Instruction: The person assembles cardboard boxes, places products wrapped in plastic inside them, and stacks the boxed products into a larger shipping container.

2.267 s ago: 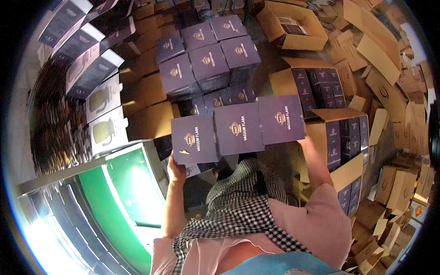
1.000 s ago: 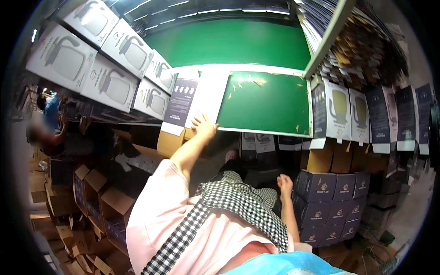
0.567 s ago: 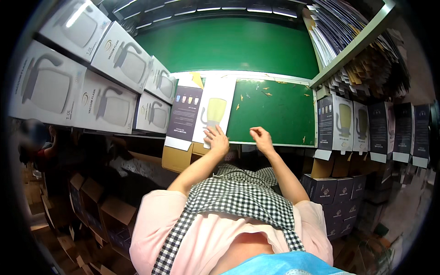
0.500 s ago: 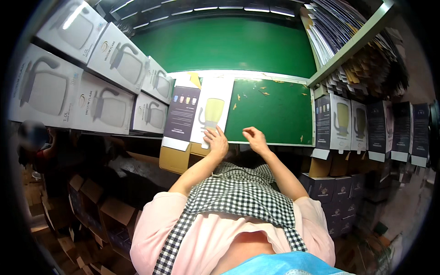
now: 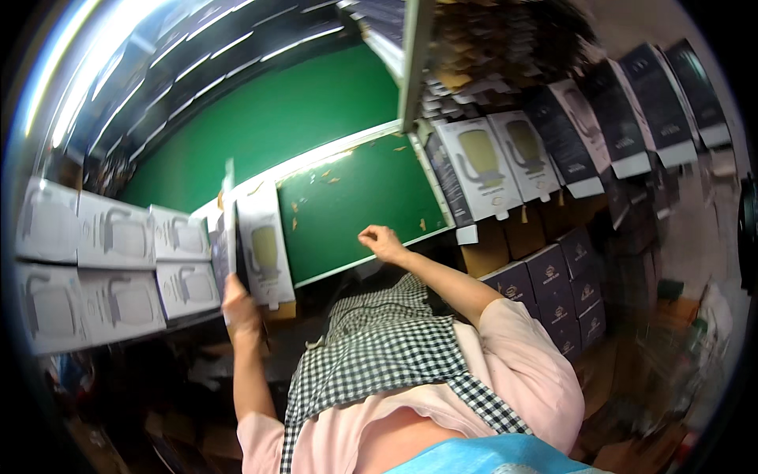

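Head view: edge-on carton (image 5: 230, 221), long axis up-frame, left fingers (image 5: 232, 289) pinching near end, right fingers (image 5: 373, 234) curled

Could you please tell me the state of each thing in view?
Left hand, closed on the thin carton, blurred
Thin carton, seen edge-on, blurred
Right hand, fingers curled, visibly empty
White flask-print carton, printed face up
Green tabletop, scattered with scraps
White jug-print boxes, stacked two high
Purple boxes, stacked

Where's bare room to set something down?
Near green panel, between the flask-picture carton and the carton row at right: only small scraps there; right hand over its front edge. Also the far green surface, between white ledge and dark stacked rows. Crowded: left, with stacked white cartons and left hand holding a blurred carton.
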Tool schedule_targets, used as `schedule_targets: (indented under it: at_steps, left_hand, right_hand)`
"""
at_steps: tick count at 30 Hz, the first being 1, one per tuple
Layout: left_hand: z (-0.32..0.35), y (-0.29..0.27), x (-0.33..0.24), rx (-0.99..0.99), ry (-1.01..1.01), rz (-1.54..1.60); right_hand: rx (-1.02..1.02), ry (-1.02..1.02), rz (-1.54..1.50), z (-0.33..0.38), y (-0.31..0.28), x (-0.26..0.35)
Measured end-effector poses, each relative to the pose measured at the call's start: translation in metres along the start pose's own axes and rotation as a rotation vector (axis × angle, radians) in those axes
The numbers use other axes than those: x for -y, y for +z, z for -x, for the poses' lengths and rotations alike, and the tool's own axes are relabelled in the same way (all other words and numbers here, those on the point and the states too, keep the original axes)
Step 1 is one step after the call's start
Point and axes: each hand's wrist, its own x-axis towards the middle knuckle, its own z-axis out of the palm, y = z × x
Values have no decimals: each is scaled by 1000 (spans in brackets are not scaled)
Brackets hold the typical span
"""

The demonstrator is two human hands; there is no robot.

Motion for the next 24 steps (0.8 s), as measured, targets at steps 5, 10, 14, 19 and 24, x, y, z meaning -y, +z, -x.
schedule_targets:
  at_steps: [5, 10, 14, 19, 24]
  left_hand:
    - [-53, -179, 9, -180, 77, 437]
    - [-125, -124, 83, -115, 20, 960]
    - [-226, 3, -51, 319, 100, 1155]
    - [-250, 56, -154, 284, 31, 1258]
    - [-166, -129, -209, 439, 503, 1697]
  right_hand:
    - [-227, -211, -270, -35, -62, 17]
    - [352, -554, -768, -42, -160, 206]
    - [591, -694, -969, -57, -158, 293]
    - [345, -785, -708, -71, -121, 332]
    - [-585, -676, -102, -93, -145, 310]
